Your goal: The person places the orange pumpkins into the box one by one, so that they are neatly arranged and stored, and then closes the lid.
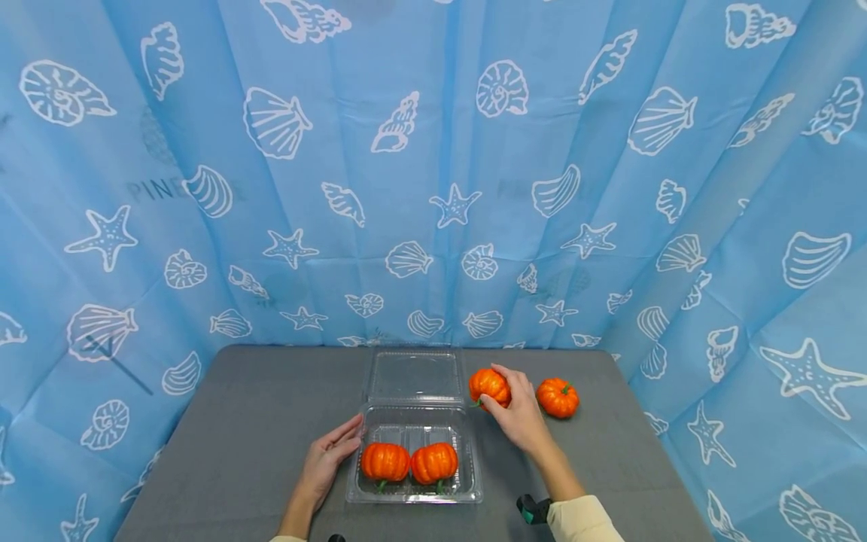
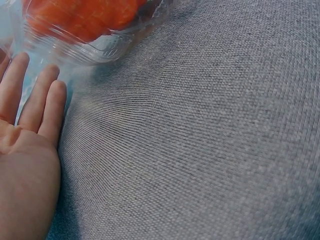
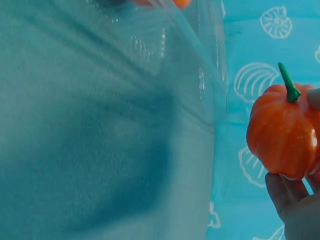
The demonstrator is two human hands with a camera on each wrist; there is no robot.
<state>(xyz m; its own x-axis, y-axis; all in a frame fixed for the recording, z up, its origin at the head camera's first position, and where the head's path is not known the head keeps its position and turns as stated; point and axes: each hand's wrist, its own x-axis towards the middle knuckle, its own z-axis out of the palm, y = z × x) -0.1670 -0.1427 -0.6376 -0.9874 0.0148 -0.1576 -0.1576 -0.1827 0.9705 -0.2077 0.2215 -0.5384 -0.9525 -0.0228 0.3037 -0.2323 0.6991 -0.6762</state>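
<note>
1. Right hand (image 1: 518,406): thumb and fingertips curled round one pumpkin (image 1: 489,388), spread only as wide as the fruit. Right wrist view shows the thumb by the stem (image 3: 289,82) and fingers beneath – the grip looks firm, though exact pressure cannot be told.
2. Held pumpkin: orange, ribbed, green stem. In the head view the stem points down and toward the person; height above the table (image 1: 257,421) cannot be told.
3. Left of the grip and nearer the person: clear box (image 1: 415,497), base lying on the grey table. Its lid (image 1: 416,376) is folded back, away from the person, just left of the held pumpkin.
4. Inside the base, below and left of the grip: near pumpkin (image 1: 434,463) and far pumpkin (image 1: 384,461), side by side in the near half, stems toward the person.
5. Left hand (image 1: 325,458), across the box from the grip: fingers nearly straight, holding nothing, tips at the box's left edge – contact unclear.
6. Just right of the grip: loose pumpkin (image 1: 558,397) on the table, stem up.
7. Beyond the grip: blue curtain (image 1: 406,181), white shells and starfish.
</note>
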